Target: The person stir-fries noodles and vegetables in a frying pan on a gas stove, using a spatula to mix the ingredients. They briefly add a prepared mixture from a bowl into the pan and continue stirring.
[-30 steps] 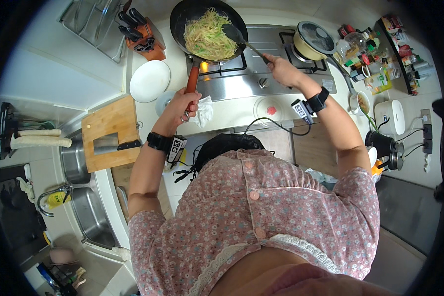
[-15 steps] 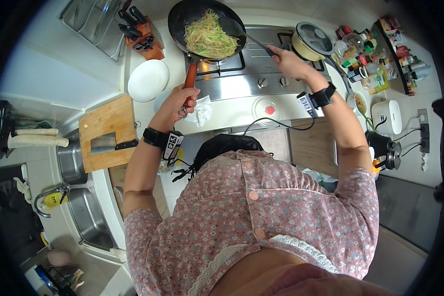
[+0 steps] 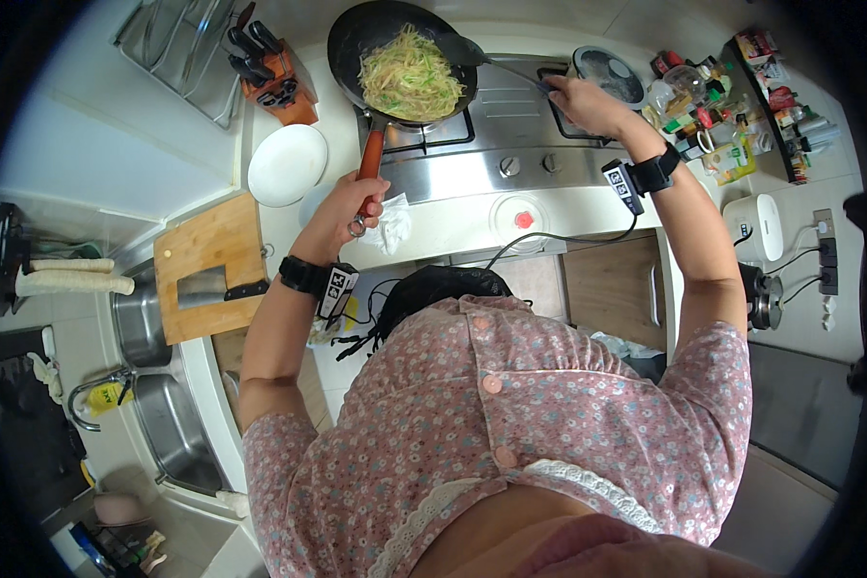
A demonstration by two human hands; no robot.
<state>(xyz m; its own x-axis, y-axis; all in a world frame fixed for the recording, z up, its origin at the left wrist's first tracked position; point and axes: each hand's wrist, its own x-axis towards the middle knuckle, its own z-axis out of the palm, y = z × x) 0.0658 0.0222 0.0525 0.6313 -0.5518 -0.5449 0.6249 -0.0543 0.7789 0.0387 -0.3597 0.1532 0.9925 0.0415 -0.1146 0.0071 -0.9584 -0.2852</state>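
My left hand (image 3: 353, 204) is closed round the red-brown handle (image 3: 372, 154) of a black frying pan (image 3: 349, 43), which sits at the left of the stove. Pale and green shreds of food (image 3: 410, 85) lie heaped in the pan. My right hand (image 3: 590, 104) grips the far end of a spatula (image 3: 462, 50), its dark blade at the pan's right rim, beside the food. Whether the blade touches the pan I cannot tell. Behind my right hand stands a lidded pot (image 3: 609, 72), partly hidden by the hand and forearm.
Left of the pan are a knife block (image 3: 284, 87) and a white plate (image 3: 287, 166). A cleaver (image 3: 207, 284) lies on a wooden cutting board (image 3: 181, 318) near the sink (image 3: 178, 424). Bottles and jars (image 3: 708, 106) crowd the right. A crumpled tissue (image 3: 391, 226) lies by my left hand.
My right hand has moved right with the spatula, and its blade has shifted from the food's edge toward the pan's right rim. My left hand stays on the pan handle.
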